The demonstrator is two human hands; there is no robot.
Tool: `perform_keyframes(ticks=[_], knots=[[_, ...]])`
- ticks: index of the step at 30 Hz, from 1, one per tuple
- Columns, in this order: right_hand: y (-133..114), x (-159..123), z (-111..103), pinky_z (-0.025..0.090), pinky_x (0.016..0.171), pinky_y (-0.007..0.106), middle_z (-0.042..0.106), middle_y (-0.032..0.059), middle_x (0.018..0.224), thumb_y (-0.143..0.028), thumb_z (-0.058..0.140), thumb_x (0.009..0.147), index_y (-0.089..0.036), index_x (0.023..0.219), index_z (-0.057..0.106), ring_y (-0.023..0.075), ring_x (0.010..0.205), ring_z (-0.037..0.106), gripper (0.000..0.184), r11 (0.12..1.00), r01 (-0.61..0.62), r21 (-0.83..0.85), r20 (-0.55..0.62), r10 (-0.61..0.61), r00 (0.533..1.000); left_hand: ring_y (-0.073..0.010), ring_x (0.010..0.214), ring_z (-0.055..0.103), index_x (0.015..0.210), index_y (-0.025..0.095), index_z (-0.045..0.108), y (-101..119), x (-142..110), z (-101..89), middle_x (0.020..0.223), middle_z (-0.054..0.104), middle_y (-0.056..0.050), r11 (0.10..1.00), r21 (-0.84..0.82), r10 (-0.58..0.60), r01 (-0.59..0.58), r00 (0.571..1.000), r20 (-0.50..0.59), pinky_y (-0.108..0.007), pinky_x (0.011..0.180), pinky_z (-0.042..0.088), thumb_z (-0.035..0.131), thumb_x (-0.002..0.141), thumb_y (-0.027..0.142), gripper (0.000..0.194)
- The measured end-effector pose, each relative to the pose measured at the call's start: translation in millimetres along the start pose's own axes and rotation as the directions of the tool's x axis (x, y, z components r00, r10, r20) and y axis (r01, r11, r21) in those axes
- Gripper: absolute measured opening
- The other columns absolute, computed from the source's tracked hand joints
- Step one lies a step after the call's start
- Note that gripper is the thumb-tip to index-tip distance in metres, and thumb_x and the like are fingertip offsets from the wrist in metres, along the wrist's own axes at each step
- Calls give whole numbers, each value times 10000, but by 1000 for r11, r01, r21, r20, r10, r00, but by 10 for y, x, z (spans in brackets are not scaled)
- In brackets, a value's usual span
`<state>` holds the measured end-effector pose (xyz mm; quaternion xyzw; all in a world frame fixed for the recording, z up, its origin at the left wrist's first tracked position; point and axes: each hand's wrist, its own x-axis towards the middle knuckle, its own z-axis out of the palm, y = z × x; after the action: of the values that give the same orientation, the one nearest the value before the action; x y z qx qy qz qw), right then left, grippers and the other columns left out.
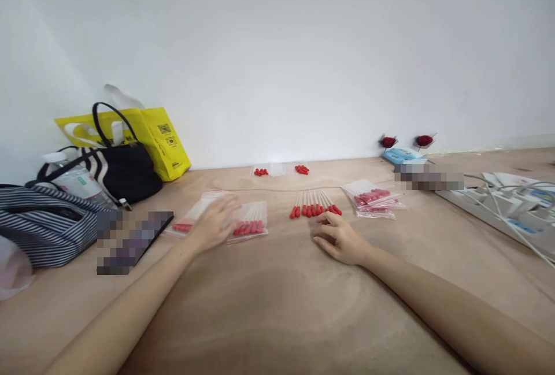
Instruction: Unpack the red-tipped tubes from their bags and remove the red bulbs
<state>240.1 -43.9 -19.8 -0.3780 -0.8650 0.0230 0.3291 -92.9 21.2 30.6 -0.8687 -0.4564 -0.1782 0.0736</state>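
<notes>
Several thin white sticks with red ends (318, 210) lie fanned out side by side at the middle of the table. Just in front of them my right hand (340, 239) rests with loosely bent fingers, apart and holding nothing I can see. My left hand (214, 225), slightly blurred, reaches with outstretched fingers over the clear bags at left. One zip bag (248, 226) by its fingertips contains red-ended sticks. Another bag (181, 227) is partly covered by that hand and shows red ends too. To the right lies a pile of filled bags (373, 199).
By the wall lie two small groups of red-ended sticks (261, 172) (302, 170) on clear plastic. A black bag (130, 170), yellow bag (169, 144), striped bag (56, 227) and dark flat object (150, 236) are left. Right are a blue pack (404, 156) and power strips (498, 213) with cables.
</notes>
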Motion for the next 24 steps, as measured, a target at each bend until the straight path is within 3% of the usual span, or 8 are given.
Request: perform_keyframes(ticks=[2,6,11,15,24], knots=[[3,-6,-3,446,756,345,513,92,970,-233,493,792,-197,887,609,180,873,517,154,1000,3,-3,-4,-3,1000,-240,1255,288,1185,226,479,151,-23,55,1345,371,-65,982,-133,159,-136,972,174,-401,1030,235,458,788,404,436],[24,-4,25,441,747,333,526,83,953,-229,494,793,-201,873,615,175,865,518,148,1000,14,-7,-10,-14,1000,-243,1283,231,1286,231,361,341,-9,197,1380,307,-77,966,-247,148,-72,941,306,-445,1040,187,394,826,444,508],[30,106,136,410,690,323,559,52,790,-242,536,776,-194,786,629,166,766,508,105,997,-47,-68,-66,42,997,-238,1295,197,1320,201,293,609,90,329,1394,274,-98,946,-313,178,-79,938,299,-442,1048,184,407,804,500,607],[-12,241,215,364,660,320,568,49,744,-305,563,771,-208,811,648,177,743,480,135,986,-55,-160,-99,39,994,-261,1274,248,1323,192,279,789,113,379,1385,290,-111,936,-348,139,-52,963,230,-435,1039,232,488,739,540,711],[-105,459,315,299,677,306,589,32,768,-372,531,796,-260,953,637,162,754,466,220,983,79,-166,-32,-86,996,-223,1224,352,1245,192,393,773,88,440,1316,407,-96,919,-393,43,23,987,158,-407,1014,300,394,824,447,492]])
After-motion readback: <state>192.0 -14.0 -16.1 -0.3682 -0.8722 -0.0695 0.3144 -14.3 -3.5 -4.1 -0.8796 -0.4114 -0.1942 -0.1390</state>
